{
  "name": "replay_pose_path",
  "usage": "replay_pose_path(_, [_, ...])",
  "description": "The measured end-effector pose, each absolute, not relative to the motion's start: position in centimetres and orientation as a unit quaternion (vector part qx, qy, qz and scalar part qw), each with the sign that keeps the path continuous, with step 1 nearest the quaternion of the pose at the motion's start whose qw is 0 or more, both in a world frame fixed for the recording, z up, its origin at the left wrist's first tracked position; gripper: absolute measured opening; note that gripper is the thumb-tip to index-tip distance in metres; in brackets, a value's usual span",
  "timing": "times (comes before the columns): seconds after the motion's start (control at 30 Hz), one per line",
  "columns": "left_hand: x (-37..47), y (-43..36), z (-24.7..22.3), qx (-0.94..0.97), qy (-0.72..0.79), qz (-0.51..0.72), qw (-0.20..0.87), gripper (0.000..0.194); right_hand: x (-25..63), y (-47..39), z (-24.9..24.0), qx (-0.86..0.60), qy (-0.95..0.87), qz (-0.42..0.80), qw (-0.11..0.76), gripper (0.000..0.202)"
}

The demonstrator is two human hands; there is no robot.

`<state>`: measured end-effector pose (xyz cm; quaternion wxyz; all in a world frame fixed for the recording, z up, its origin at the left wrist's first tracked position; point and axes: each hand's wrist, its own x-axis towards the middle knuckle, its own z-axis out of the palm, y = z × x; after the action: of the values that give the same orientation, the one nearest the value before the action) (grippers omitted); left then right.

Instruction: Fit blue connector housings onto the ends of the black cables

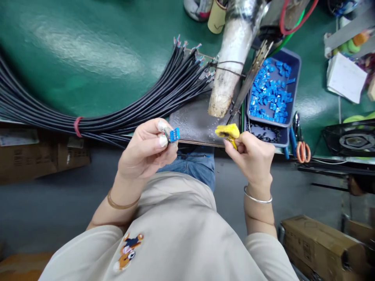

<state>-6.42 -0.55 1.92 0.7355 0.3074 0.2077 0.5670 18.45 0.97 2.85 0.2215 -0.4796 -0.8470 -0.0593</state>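
My left hand [148,146] pinches a small blue connector [174,135] between thumb and fingers, with white wrapping on the fingertips. Whether a wire runs from the connector into the palm is hidden by the fingers. In my right hand [250,154] is a yellow piece with a dark smudge [228,132], gripped at its lower end; its exact kind I cannot make out. Both hands are held over the table's front edge, apart from each other. A bundle of black cables [125,127] with stripped, coloured wire ends lies beyond my left hand.
A foil-wrapped duct [228,74] comes down above the grey work mat [190,121]. To its right a tray [296,74] holds many blue connectors, with small black parts [265,132] in front. Orange-handled scissors [303,152], blue-handled pliers [293,140] and a black fan [351,136] are farther right.
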Motion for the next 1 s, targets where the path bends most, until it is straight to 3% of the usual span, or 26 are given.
replay_pose_path(0.1, [-5.7,-0.3,2.1,0.311,0.22,0.561,0.735,0.014,19.0,1.2,2.3,-0.505,-0.841,-0.053,0.185,0.035])
replay_pose_path(0.2, [-4.1,0.1,1.9,0.343,0.286,0.514,0.732,0.011,19.7,1.6,1.7,-0.546,-0.812,-0.052,0.202,0.031])
replay_pose_path(0.27, [-2.7,0.5,1.5,0.389,0.333,0.463,0.724,0.01,20.0,1.7,1.6,-0.571,-0.777,-0.028,0.263,0.021])
replay_pose_path(0.4, [-0.4,1.3,0.7,0.434,0.384,0.426,0.694,0.011,19.3,0.5,2.1,-0.565,-0.671,0.095,0.47,0.01])
replay_pose_path(0.5, [0.3,1.5,0.5,0.436,0.401,0.436,0.677,0.009,18.2,-0.7,2.1,-0.544,-0.629,0.146,0.536,0.005])
replay_pose_path(0.8, [0.8,1.7,0.9,0.435,0.421,0.461,0.649,0.011,17.9,-1.1,0.8,-0.539,-0.7,0.088,0.461,0.016])
replay_pose_path(1.0, [1.2,1.9,0.7,0.442,0.423,0.467,0.638,0.011,17.3,-0.1,0.3,-0.447,-0.759,-0.016,0.473,0.016])
